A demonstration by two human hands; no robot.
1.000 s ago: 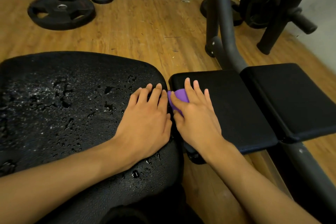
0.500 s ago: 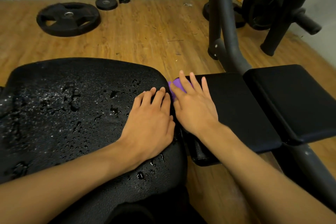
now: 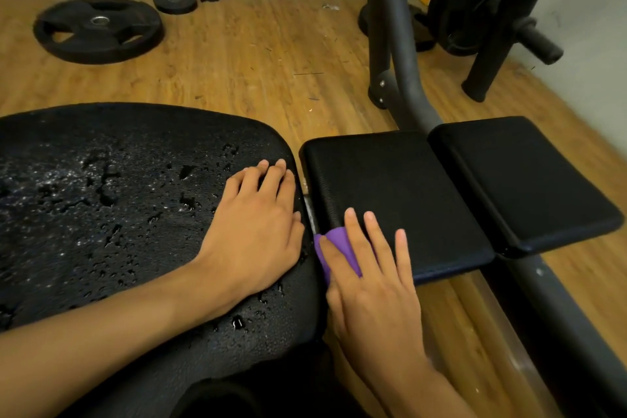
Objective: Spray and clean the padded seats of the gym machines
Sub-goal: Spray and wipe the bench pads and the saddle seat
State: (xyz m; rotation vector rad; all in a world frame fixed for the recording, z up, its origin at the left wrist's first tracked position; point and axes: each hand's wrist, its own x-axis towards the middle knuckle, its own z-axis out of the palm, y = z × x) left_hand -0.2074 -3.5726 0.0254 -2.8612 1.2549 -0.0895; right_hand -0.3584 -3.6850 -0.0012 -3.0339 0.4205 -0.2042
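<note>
A wide black padded seat fills the left, beaded with spray droplets. My left hand lies flat on its right edge, fingers together, holding nothing. Right of it is a dry black middle pad, and beyond that a second black pad. My right hand presses a purple cloth against the near left corner of the middle pad, at the gap between the two seats. Most of the cloth is hidden under my fingers.
A grey machine frame rises behind the pads, and its lower bar runs along the right. A large weight plate and a small one lie on the wooden floor. More plates hang on a rack at the top right.
My right hand has slid the purple cloth from the far left corner of the middle pad back toward me along its left edge. My left hand stays put on the wet seat.
</note>
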